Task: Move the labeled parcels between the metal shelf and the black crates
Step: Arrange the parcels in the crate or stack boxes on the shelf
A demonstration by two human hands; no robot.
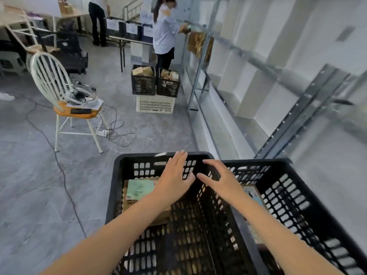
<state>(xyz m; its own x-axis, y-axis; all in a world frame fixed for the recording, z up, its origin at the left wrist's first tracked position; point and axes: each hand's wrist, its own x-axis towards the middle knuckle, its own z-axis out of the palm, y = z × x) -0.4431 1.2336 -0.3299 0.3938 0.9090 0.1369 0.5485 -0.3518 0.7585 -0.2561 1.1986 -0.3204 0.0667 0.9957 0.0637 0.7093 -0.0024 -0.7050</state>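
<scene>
Over the left crate point(119, 175), the nearer of two black crates that stood side by side, the person held both bare arms stretched forward. The left hand point(174, 179) hovered palm down above that crate's far right corner, fingers straight and together, holding nothing. The right hand point(220, 179) hung just to the right of it, above the wall the left crate shared with the right crate point(288, 195), fingers spread wide and slightly bent, also holding nothing. A cardboard parcel point(131, 203) with a green label point(139, 190) lay on the floor of the left crate, below the left hand and to its left. The left forearm crossed above the parcel's near right corner. Its longer side seemed to run from the crate's near wall toward the far one, though the arm hid part of it. The left hand was plainly the nearer, and I judged it would have to drop and swing left to reach the box. A second parcel point(251, 192) showed only as a labelled corner, right of the left crate and under the right wrist. The metal shelf point(297, 92) ran along the wall farther right. Well beyond the left crate, another person point(164, 34) worked at the shelf.
</scene>
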